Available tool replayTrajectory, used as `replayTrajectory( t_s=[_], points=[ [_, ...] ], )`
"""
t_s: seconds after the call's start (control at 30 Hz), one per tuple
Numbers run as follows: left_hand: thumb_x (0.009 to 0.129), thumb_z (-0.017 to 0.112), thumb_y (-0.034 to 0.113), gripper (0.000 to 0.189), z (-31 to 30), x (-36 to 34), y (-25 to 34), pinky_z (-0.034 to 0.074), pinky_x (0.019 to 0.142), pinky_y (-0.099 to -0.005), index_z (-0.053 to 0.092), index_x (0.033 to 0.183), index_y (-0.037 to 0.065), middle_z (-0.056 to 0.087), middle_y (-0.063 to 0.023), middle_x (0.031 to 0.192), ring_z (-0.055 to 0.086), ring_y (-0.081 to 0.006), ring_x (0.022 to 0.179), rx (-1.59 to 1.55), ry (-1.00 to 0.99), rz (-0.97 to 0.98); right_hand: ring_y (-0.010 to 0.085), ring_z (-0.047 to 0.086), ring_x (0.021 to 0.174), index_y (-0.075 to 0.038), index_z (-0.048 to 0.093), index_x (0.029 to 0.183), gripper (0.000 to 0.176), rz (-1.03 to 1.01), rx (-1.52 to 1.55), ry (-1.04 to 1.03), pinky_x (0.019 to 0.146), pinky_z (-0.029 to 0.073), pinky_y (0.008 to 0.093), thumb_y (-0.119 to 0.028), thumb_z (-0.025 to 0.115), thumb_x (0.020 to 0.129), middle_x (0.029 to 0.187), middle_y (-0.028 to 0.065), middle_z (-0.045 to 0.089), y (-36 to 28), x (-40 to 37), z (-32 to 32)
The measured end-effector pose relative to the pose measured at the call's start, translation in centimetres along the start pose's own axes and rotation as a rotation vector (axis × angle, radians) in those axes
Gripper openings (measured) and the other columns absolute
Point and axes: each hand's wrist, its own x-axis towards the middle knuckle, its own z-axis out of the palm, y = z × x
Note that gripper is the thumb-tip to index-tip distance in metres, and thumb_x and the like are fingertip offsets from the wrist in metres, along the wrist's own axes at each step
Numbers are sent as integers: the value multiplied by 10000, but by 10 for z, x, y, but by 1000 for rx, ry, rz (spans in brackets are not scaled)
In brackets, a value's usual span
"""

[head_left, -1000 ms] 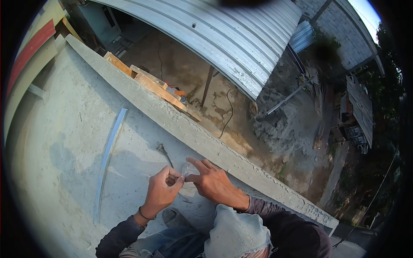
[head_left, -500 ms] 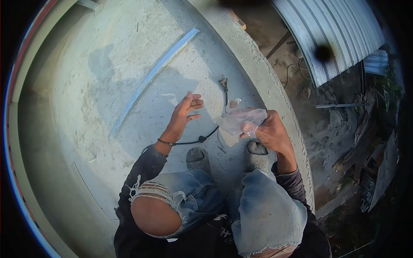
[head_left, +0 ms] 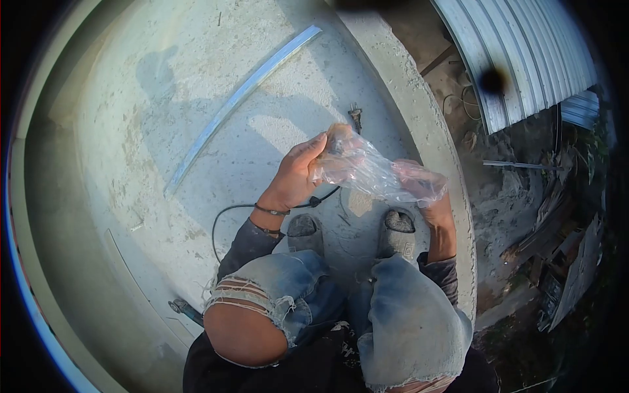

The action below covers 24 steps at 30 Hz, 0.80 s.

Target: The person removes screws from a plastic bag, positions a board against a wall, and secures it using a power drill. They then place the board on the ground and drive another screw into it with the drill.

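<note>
Both hands are gripping a clear bag (head_left: 370, 171), stretching it above the slab (head_left: 131, 137). Left hand (head_left: 296, 175) is pinching the upper end; right hand (head_left: 432, 195) is closing on the lower end, veiled by film. Likely working it open; next calls for parting the mouth gently.

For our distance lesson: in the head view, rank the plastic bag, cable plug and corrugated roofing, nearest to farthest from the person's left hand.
1. plastic bag: held in the left hand.
2. cable plug: on the slab, just beyond that hand.
3. corrugated roofing: upper right, past the slab's edge.
</note>
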Motion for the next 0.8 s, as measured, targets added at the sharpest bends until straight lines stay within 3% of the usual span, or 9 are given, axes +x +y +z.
replayTrajectory(
  t_s=[0.07,0.13,0.27,0.37,0.43,0.47,0.53,0.63,0.8],
  points=[
    [1058,332,323,511,2,-4,8,519,964,-381,391,1424,-29,529,-207,1350,582,-292,1187,126,38,24,223,641,1042,2,714,1096,252,-18,67,-19,892,509,322,-113,710,872,1125,169,686,21,5,-1],
    [1051,397,349,511,3,-10,15,522,910,-284,523,1313,-71,643,-160,1161,651,-194,1030,514,150,149,213,646,1006,-9,707,1121,264,84,179,-60,874,512,313,-131,689,888,1116,158,690,39,8,-3],
    [1049,418,343,499,10,-17,25,527,853,-251,576,1248,-86,671,-142,1085,660,-153,946,600,177,185,199,654,973,44,662,1151,371,140,171,-88,810,550,307,-133,753,838,1120,163,674,47,19,3],
    [1053,400,317,484,6,-13,20,529,888,-266,551,1265,-92,651,-170,1151,657,-171,998,464,202,155,188,641,952,1,693,1147,349,229,189,-36,826,523,306,-201,724,864,1110,132,695,34,23,15],
    [1043,392,304,502,11,-12,18,543,928,-371,487,1302,-116,588,-223,1271,628,-288,1118,337,217,150,189,652,923,-7,705,1127,385,146,-17,5,803,532,306,-232,774,823,1110,134,693,41,24,14],
    [1043,392,304,502,10,-10,17,543,928,-371,487,1302,-116,588,-223,1271,628,-288,1118,338,207,140,189,652,923,-7,705,1127,385,149,-14,18,803,532,306,-232,774,823,1110,134,693,43,24,16],
    [1039,391,312,515,5,-10,13,533,941,-405,430,1350,-96,542,-238,1326,612,-342,1138,307,222,115,181,662,884,-15,703,1116,378,146,202,-6,759,546,290,-188,804,795,1093,129,693,45,24,21],
    [1039,384,321,522,4,-10,12,518,961,-438,381,1382,-72,496,-247,1369,594,-379,1156,86,223,68,179,669,851,-22,688,1109,366,171,323,-52,713,560,281,-126,811,780,1053,107,694,41,25,27],
    [1036,336,320,514,-7,-13,9,487,997,-464,386,1387,-53,489,-247,1374,563,-375,1197,-13,221,46,180,671,831,-19,672,1101,343,115,266,-66,678,567,278,-89,795,789,1009,86,691,43,28,31]
  ],
)
